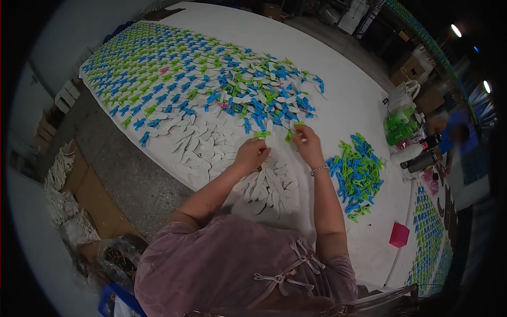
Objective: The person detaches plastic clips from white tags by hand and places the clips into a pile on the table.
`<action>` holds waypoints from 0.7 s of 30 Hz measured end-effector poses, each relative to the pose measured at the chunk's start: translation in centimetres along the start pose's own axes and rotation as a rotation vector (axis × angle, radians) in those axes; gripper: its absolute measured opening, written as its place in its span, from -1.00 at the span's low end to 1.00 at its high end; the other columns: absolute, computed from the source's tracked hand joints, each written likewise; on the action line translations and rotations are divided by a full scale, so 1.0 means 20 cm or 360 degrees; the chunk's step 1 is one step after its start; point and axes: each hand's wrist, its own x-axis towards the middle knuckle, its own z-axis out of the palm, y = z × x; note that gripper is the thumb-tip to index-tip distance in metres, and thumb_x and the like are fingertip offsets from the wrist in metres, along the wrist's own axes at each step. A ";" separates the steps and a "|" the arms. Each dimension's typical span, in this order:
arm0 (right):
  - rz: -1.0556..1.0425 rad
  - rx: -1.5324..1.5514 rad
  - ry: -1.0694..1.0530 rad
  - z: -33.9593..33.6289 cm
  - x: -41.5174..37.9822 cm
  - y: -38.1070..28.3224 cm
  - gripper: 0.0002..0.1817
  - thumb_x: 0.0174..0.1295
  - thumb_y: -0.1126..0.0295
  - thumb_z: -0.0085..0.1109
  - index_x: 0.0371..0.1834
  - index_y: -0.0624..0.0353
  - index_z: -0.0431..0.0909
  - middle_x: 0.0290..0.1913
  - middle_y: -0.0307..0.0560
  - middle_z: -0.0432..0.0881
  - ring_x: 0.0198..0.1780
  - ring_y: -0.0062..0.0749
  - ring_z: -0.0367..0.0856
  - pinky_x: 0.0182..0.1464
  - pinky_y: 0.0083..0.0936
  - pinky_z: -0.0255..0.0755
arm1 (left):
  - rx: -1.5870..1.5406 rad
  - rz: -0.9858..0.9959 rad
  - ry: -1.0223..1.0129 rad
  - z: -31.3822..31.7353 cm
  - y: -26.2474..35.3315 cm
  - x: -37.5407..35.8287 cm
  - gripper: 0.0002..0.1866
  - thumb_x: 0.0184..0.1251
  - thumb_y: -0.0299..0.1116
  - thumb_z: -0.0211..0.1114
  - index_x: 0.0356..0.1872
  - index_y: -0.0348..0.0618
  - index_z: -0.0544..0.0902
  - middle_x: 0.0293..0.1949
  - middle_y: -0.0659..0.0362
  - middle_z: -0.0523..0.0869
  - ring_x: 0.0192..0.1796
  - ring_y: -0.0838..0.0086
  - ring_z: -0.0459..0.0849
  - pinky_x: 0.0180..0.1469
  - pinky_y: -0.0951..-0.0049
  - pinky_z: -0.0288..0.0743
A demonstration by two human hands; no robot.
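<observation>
My left hand (253, 153) is closed, its fingertips pinched just below a green clothespin (262, 134) with a white piece beside it; what lies between the fingers is hidden. My right hand (308, 143) is closed too, fingers bent around a green clothespin (299, 123) at its tips. Another green clip (288, 137) is close to its left side. Below my hands lies a fan of loose white flat pieces with thin tails (269, 187). To the right of my right forearm is a heap of blue and green clothespins (356, 174).
Neat rows of blue and green clips with white pieces (142, 68) cover the table's far left, and a jumbled pile (269, 92) lies ahead. More white pieces (203, 145) spread leftward. Green bottles (400, 124), a pink box (398, 234) and another person (455, 138) are on the right.
</observation>
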 end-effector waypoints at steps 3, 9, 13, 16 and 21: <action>-0.0674 -0.0467 -0.0255 0.23 0.12 -0.13 -0.50 -0.01 0.36 0.34 0.07 0.04 0.46 0.23 0.02 0.32 0.06 -0.17 0.49 0.01 -0.33 0.44 | -0.0085 -0.0099 0.0039 -0.02 0.01 -0.02 -0.83 0.07 -0.39 0.28 -0.56 -0.22 0.50 -0.47 0.09 0.53 -0.38 0.24 0.53 -0.35 0.30 0.38; -0.0400 -0.0586 -0.0833 0.34 0.40 -0.13 -0.60 -0.04 0.30 0.35 -0.07 0.06 0.55 0.05 0.02 0.40 -0.01 -0.15 0.50 0.04 -0.34 0.42 | -0.0296 -0.0267 0.0273 -0.03 -0.01 -0.01 -0.84 0.03 -0.46 0.26 -0.56 -0.23 0.43 -0.51 0.11 0.46 -0.47 0.28 0.48 -0.43 0.35 0.32; -0.0067 -0.0394 -0.0909 0.32 0.39 -0.07 -0.70 -0.02 0.29 0.33 -0.20 0.09 0.58 -0.01 0.02 0.43 -0.04 -0.16 0.50 0.00 -0.37 0.42 | -0.0640 -0.0312 0.0452 0.02 -0.08 0.00 -0.82 0.10 -0.47 0.25 -0.56 -0.23 0.41 -0.54 0.16 0.40 -0.51 0.42 0.41 -0.45 0.45 0.29; -0.0249 -0.0382 -0.0697 0.32 0.32 -0.04 -0.74 -0.03 0.30 0.33 -0.28 0.12 0.58 -0.09 0.00 0.47 -0.08 -0.16 0.50 -0.06 -0.39 0.43 | -0.0783 -0.0314 0.0598 0.01 -0.06 0.01 -0.84 0.16 -0.49 0.22 -0.53 -0.23 0.42 -0.54 0.20 0.38 -0.51 0.51 0.38 -0.45 0.51 0.27; -0.0369 -0.0332 -0.0569 0.41 0.35 -0.06 -0.79 -0.07 0.36 0.34 -0.36 0.15 0.57 -0.23 -0.09 0.49 -0.25 -0.33 0.48 -0.21 -0.45 0.40 | -0.0812 -0.0382 0.0723 0.02 -0.12 0.01 -0.90 0.25 -0.49 0.17 -0.42 -0.23 0.45 -0.48 0.24 0.41 -0.49 0.59 0.39 -0.44 0.56 0.28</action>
